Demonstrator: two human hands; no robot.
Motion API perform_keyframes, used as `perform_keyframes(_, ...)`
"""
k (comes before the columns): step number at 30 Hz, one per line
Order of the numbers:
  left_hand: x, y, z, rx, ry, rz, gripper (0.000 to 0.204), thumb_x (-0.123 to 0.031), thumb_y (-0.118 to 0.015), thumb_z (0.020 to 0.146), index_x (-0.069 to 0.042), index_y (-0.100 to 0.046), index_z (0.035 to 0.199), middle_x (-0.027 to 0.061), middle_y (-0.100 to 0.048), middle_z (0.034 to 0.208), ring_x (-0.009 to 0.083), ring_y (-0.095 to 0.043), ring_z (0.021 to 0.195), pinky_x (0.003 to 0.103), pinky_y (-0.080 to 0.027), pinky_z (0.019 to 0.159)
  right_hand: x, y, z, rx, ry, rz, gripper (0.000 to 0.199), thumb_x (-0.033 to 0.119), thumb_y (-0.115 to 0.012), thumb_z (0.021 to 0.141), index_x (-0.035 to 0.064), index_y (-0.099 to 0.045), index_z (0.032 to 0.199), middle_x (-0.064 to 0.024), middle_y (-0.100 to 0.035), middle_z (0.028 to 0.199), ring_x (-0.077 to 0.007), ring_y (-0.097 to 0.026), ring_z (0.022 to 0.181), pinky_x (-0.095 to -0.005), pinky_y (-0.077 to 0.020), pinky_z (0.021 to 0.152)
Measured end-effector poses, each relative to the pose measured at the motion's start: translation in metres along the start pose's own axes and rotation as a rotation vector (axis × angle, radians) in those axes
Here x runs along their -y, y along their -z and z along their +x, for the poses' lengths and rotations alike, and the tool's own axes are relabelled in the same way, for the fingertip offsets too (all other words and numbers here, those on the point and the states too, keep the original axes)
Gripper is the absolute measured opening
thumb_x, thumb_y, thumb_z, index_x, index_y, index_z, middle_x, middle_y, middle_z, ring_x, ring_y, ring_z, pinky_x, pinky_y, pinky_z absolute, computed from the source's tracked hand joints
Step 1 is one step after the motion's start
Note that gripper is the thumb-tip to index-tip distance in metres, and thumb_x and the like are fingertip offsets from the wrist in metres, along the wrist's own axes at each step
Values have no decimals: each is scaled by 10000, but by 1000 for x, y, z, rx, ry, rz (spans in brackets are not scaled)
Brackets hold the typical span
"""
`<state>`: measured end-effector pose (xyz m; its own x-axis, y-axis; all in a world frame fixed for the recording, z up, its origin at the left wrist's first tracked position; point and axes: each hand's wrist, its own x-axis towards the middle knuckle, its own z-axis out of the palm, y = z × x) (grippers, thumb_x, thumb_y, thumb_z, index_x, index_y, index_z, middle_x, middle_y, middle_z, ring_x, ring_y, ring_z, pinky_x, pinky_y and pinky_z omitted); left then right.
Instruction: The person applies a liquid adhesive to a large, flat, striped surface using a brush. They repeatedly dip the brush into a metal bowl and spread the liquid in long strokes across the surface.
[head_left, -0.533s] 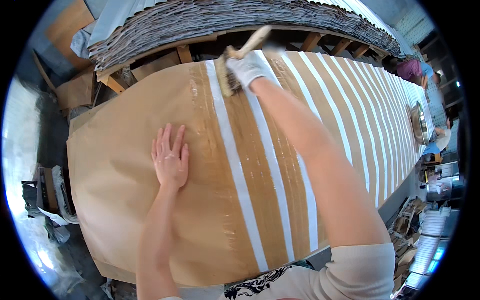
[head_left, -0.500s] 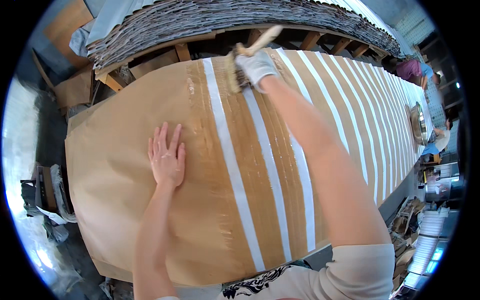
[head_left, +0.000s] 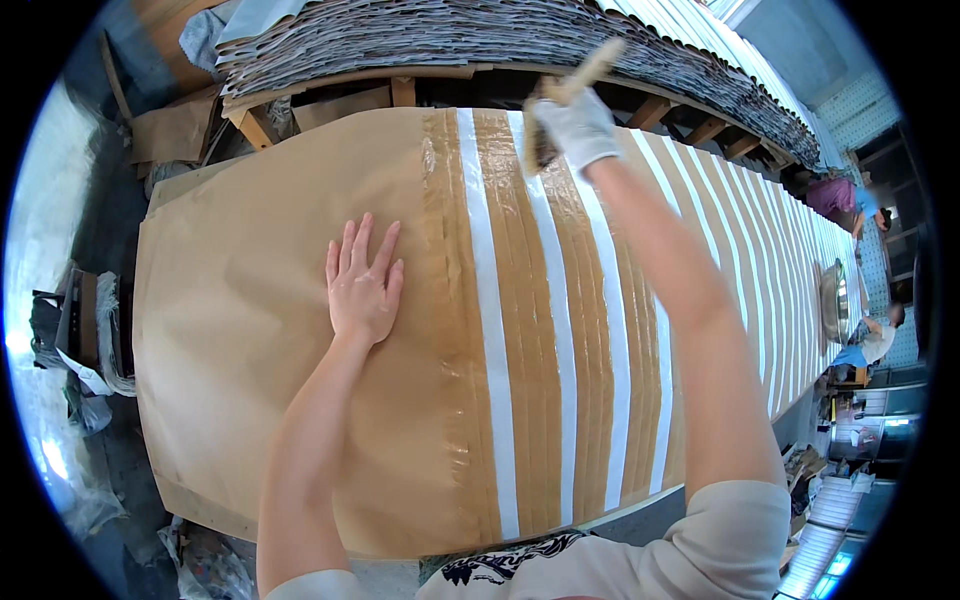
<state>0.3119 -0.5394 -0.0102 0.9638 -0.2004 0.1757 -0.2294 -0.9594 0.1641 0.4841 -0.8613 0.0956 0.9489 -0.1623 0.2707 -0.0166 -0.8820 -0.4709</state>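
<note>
My left hand (head_left: 363,290) is bare and lies flat, fingers spread, on a large sheet of brown paper (head_left: 225,330). My right hand (head_left: 582,132), in a white glove, grips a wide brush by its pale wooden handle (head_left: 597,68). The brush's bristles (head_left: 537,145) are over the far end of the paper, by the top of a white strip (head_left: 560,300); whether they touch is hard to tell. Glossy wet streaks (head_left: 505,165) cover the brown bands between the nearer strips. More brown and white bands run off to the right, with evenly spaced edges.
A thick stack of layered sheets (head_left: 480,48) rests on wooden supports (head_left: 404,92) beyond the far edge. A metal basin (head_left: 831,300) stands at the right end. Two people (head_left: 840,197) are farther right. Dark items and plastic (head_left: 95,340) lie at the left.
The view has shifted, so paper and strips sit farther right. My right hand has carried the brush slightly toward the paper's far edge. My left hand stays flat on the paper.
</note>
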Motion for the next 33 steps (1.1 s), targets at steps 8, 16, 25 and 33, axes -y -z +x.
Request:
perform_keyframes(8, -4, -2, 5, 16, -15, 12, 521, -377, -397, 1047, -315, -349, 1562, 28, -241, 1651, 254, -210, 1526, 439, -133, 1255, 97, -67, -70, 61, -135, 266, 400, 268, -701, 842, 61, -602, 1170, -213, -645, 1139, -353, -651, 1091, -437, -533, 939)
perform_keyframes(16, 5, -7, 2, 7, -26, 74, 520, -381, -354, 1063, -299, -320, 1575, 24, -222, 1657, 253, -211, 1524, 436, -144, 1254, -83, 37, -95, -15, -271, 496, 411, 315, -694, 869, 21, -674, 1155, -152, -699, 993, -260, -662, 922, -365, -520, 845)
perform_keyframes(25, 1, -4, -1, -21, -4, 4, 528, -376, -362, 1060, -282, -315, 1578, 48, -244, 1650, 251, -204, 1528, 443, -152, 1249, -140, 105, -68, -144, -430, -386, 494, 323, -680, 833, 27, -625, 1224, -215, -693, 1127, -387, -647, 1101, -463, -505, 927)
perform_keyframes(33, 6, -9, 0, -5, 18, 51, 551, -404, -359, 1061, -295, -268, 1593, 41, -219, 1661, 242, -191, 1534, 435, -134, 1254, 122, 17, -155, 149, -134, 461, 455, 190, -631, 885, 39, -539, 1304, -197, -675, 1066, -324, -677, 964, -431, -534, 897)
